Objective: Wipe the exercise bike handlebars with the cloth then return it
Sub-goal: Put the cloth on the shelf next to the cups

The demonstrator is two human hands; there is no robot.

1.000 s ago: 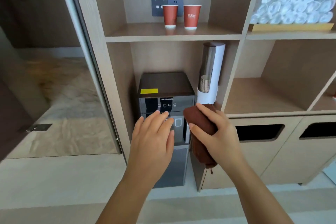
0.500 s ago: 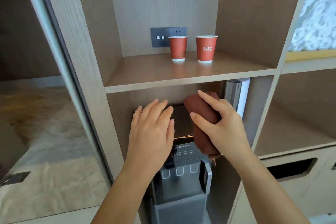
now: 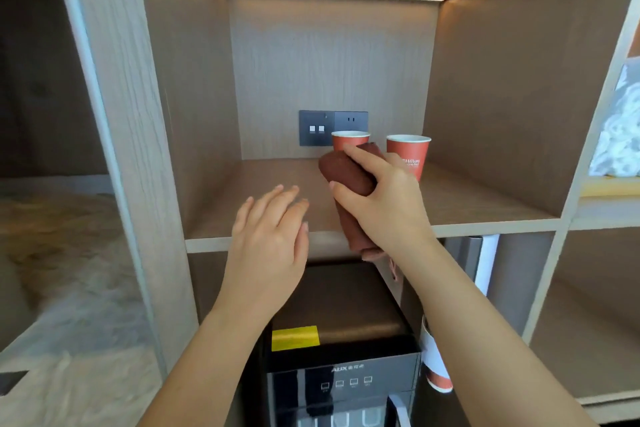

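Gripping the rolled cloth (image 3: 344, 170) above the shelf (image 3: 485, 204), the right hand (image 3: 384, 206) seems ready to return it; the left hand (image 3: 270, 243) hovers, fingers (image 3: 291, 199) straight, empty.

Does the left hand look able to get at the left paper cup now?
Probably not directly: the left hand is free, but the right hand and cloth sit in front of the left paper cup.

Cloth lifted to the cup shelf
My right hand (image 3: 384, 199) has raised the cloth (image 3: 344, 172) from the dispenser (image 3: 341, 305) up over the shelf (image 3: 485, 206); my left hand (image 3: 270, 236) rose alongside.
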